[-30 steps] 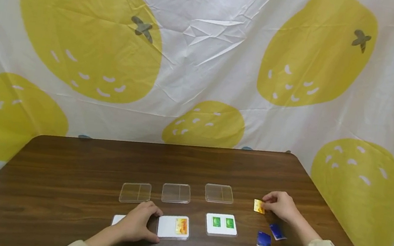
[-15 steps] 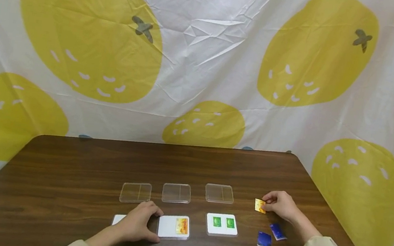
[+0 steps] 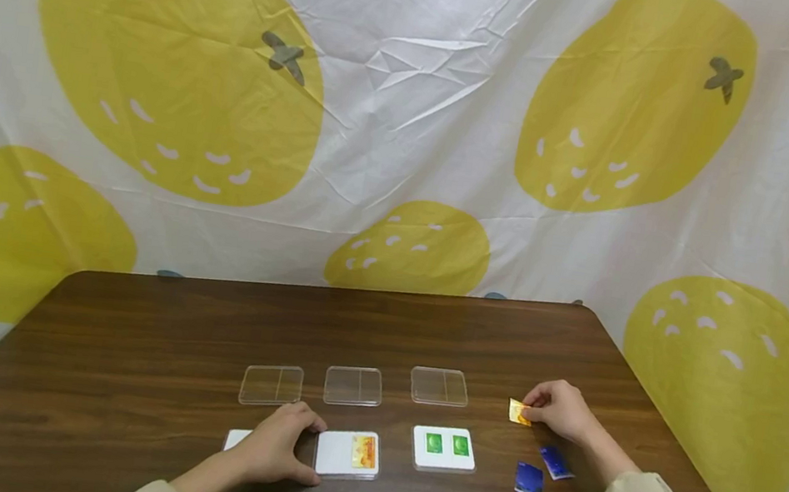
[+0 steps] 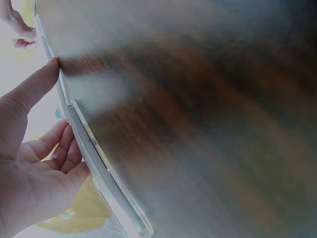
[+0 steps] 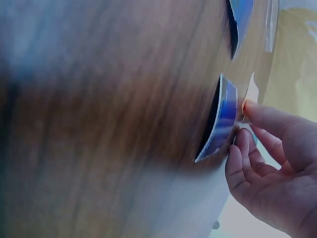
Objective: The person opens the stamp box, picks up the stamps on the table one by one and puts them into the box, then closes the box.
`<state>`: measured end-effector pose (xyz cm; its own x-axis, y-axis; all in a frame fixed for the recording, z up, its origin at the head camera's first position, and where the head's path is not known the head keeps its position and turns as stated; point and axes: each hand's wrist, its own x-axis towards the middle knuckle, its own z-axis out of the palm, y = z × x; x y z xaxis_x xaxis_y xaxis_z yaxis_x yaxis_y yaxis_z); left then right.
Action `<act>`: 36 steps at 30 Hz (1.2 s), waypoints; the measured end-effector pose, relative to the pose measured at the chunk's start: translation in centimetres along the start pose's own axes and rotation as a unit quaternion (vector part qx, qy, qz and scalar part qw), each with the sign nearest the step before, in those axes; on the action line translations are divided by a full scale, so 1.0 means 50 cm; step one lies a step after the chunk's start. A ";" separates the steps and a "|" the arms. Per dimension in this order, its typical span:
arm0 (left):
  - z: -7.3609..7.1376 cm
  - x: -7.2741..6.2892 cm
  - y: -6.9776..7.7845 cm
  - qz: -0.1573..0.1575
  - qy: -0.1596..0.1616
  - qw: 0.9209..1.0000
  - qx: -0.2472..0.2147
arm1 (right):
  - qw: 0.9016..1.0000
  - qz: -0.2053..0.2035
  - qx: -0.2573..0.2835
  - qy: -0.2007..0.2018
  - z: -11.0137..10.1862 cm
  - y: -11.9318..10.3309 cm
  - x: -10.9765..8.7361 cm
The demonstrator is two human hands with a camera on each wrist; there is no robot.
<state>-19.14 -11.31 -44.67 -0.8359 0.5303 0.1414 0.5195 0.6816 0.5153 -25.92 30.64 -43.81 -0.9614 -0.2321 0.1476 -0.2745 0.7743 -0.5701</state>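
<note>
In the head view my right hand (image 3: 563, 413) pinches a small yellow-orange picture card (image 3: 518, 412) by its right side, at table level. Two small blue cards, a nearer one (image 3: 530, 481) and a farther one (image 3: 557, 463), lie just below it; one bent blue card (image 5: 220, 119) shows in the right wrist view. My left hand (image 3: 279, 444) holds a clear flat case (image 3: 333, 453) between thumb and finger at its left corners. That case has a white insert and one orange card (image 3: 364, 452) on its right half. A left case (image 3: 235, 438) is mostly hidden behind the hand.
Three clear lids, left (image 3: 271, 385), middle (image 3: 353, 386) and right (image 3: 439, 387), lie in a row farther back on the brown table (image 3: 163, 331). A case with two green cards (image 3: 444, 450) sits right of centre. A lemon-print cloth (image 3: 418, 132) hangs behind.
The yellow-orange card in my right hand shifts and tilts very slightly. My left hand and the cases stay where they were.
</note>
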 end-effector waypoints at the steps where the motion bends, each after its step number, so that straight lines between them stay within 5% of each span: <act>1: 0.000 0.000 0.000 0.000 -0.001 1.000 -0.001 | 1.000 0.003 -0.003 0.004 0.001 -0.003 -0.001; 11: 0.001 0.000 0.000 -0.003 -0.007 1.000 -0.001 | 0.998 0.047 -0.008 0.047 0.012 -0.027 -0.007; 23: 0.002 -0.001 -0.003 0.001 -0.003 1.000 0.000 | 0.983 0.147 0.111 0.012 0.007 -0.017 0.005; 36: 0.001 0.000 -0.002 -0.002 -0.008 1.000 -0.004 | 0.972 0.160 0.173 0.005 0.000 -0.011 0.007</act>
<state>-19.17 -11.37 -44.77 -0.8356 0.5347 0.1260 0.5139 0.6799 0.5230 -26.12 30.13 -43.45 -0.9972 -0.0049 -0.0742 0.0587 0.5611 -0.8257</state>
